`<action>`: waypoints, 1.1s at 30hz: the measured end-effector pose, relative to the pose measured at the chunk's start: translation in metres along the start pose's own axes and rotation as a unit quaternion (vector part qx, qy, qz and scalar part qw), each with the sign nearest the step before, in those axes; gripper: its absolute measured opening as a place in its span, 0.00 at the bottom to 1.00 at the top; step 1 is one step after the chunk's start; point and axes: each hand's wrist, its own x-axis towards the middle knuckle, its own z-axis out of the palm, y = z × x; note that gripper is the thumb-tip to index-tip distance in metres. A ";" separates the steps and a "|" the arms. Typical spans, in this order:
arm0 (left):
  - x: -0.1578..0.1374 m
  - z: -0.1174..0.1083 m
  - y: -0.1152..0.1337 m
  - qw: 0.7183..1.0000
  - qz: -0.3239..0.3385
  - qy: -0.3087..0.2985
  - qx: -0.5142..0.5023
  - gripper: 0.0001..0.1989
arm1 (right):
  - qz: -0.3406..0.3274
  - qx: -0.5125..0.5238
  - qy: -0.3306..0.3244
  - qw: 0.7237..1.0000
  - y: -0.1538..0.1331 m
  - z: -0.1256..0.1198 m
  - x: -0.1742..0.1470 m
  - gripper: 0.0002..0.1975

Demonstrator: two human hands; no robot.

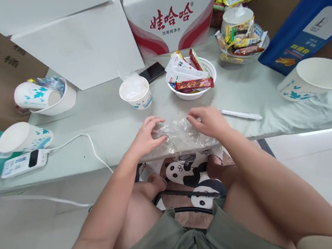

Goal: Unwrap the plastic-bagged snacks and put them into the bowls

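A crumpled clear plastic bag [179, 136] lies at the table's front edge, part of it hanging over. My left hand [146, 136] rests at the bag's left side, thumb and fingers apart. At its upper right side, my right hand [208, 121] has its fingers curled together at the plastic; the exact grip is partly hidden. Just beyond stands a paper cup [135, 92] with clear plastic inside. A white bowl [189, 95] of wrapped snacks sits behind the bag, and a white pen [241, 115] lies right of my right hand.
A phone [152, 72] lies before a white carton [169, 20]. Farther back stand a clear snack bowl [241, 57], a blue jug [307, 33] and a paper tub [300, 86]. Tipped paper cups [26, 137] and a white device [24, 163] with a cable [90, 137] occupy the left.
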 end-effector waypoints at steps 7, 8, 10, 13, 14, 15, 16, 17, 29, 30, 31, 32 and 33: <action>0.000 0.000 -0.005 0.990 -0.097 -0.012 -0.098 0.26 | 0.120 0.111 0.138 0.977 0.003 -0.008 0.001 0.15; -0.001 -0.002 -0.004 0.988 -0.102 -0.016 -0.117 0.27 | 0.130 0.111 0.165 0.971 0.005 -0.009 0.001 0.16; -0.004 -0.009 -0.004 0.982 -0.111 -0.030 -0.148 0.32 | 0.153 0.106 0.221 0.957 0.010 -0.011 0.003 0.16; -0.008 -0.024 -0.005 0.967 -0.131 -0.096 -0.198 0.46 | 0.149 0.116 0.259 0.947 0.013 -0.017 0.002 0.15; -0.008 -0.029 -0.006 0.959 -0.131 -0.117 -0.222 0.47 | 0.131 0.126 0.248 0.952 0.012 -0.018 0.000 0.15; -0.007 -0.032 -0.006 0.952 -0.125 -0.128 -0.248 0.46 | 0.109 0.136 0.226 0.958 0.010 -0.019 -0.001 0.15; -0.005 -0.034 -0.005 0.947 -0.115 -0.127 -0.271 0.43 | 0.086 0.144 0.200 0.965 0.007 -0.020 -0.003 0.15; -0.003 -0.034 -0.003 0.945 -0.104 -0.117 -0.288 0.40 | 0.063 0.148 0.173 0.972 0.002 -0.020 -0.004 0.15; 0.013 -0.009 0.017 0.920 -0.180 0.139 -0.319 0.18 | 0.063 0.246 0.254 0.933 0.005 -0.026 -0.010 0.15; 0.013 -0.012 0.016 0.905 -0.187 0.176 -0.339 0.20 | 0.088 0.252 0.271 0.925 0.012 -0.027 -0.014 0.16; 0.014 -0.015 0.015 0.892 -0.190 0.207 -0.354 0.21 | 0.114 0.262 0.279 0.917 0.018 -0.028 -0.019 0.17; 0.015 -0.017 0.014 0.880 -0.191 0.232 -0.368 0.22 | 0.140 0.284 0.277 0.907 0.023 -0.028 -0.022 0.17; 0.016 -0.018 0.015 0.870 -0.190 0.252 -0.380 0.23 | 0.165 0.320 0.260 0.896 0.025 -0.028 -0.026 0.18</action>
